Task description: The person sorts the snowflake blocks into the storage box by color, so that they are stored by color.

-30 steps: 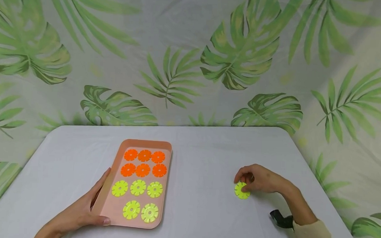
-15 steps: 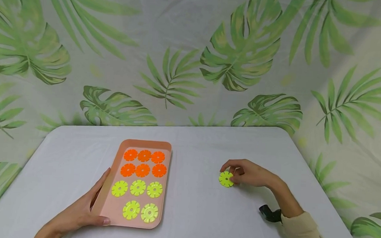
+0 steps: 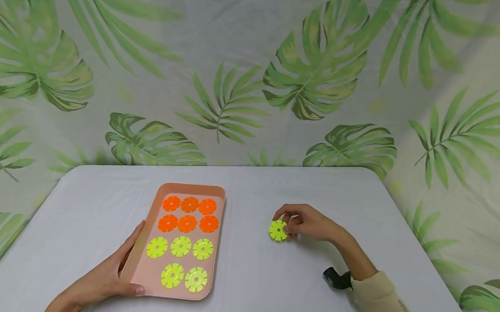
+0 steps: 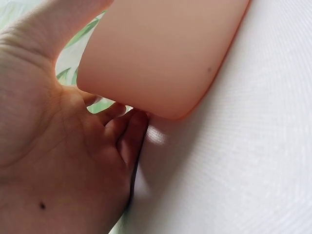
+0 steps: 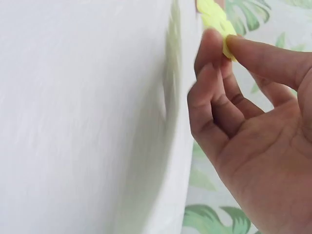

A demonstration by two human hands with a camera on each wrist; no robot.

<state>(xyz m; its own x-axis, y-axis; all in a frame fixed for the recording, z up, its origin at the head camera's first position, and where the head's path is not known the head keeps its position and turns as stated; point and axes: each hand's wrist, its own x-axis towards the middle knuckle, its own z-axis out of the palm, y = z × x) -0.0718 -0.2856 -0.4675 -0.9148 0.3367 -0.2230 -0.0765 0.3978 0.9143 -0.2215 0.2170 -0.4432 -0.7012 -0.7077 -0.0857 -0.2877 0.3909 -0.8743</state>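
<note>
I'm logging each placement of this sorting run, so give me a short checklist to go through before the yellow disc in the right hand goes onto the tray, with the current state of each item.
1. Disc held firmly: ok. The right hand pinches the yellow disc between thumb and fingertip.
2. Tray steadied: ok. The left hand grips the near left corner of the pink tray.
3. Free spot among the yellows: ok. The near row has two yellow discs and a gap at its left end.
4. Path to the tray: ok. Only bare table lies between.
5. Disc lifted off the table: cannot tell.
</note>
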